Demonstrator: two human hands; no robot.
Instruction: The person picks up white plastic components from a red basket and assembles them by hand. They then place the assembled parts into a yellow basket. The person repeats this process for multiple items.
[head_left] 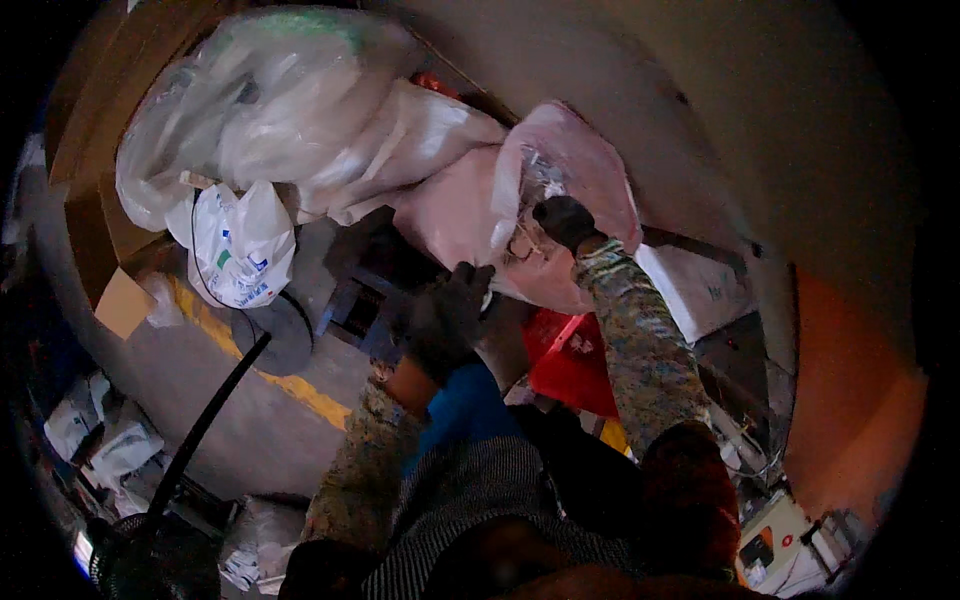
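A large pink plastic sack (pixel 450 215) lies on its side ahead of me, its mouth gathered into a bunch. My right hand (pixel 565 220), in a dark glove, is closed on the bunched mouth of the sack (pixel 535 175). My left hand (pixel 445 310), also gloved, reaches toward the lower edge of the same sack and touches it near the opening; its fingers look curled, and whether it grips anything is hard to tell. Both forearms wear patterned sleeves.
Clear and white filled plastic sacks (pixel 270 110) are piled behind and to the left. A small white printed bag (pixel 240 245) hangs below them. A red crate (pixel 570 365) sits under my right arm. A black hose (pixel 205 425) crosses the floor with a yellow line (pixel 300 390). Cardboard (pixel 120 300) stands left.
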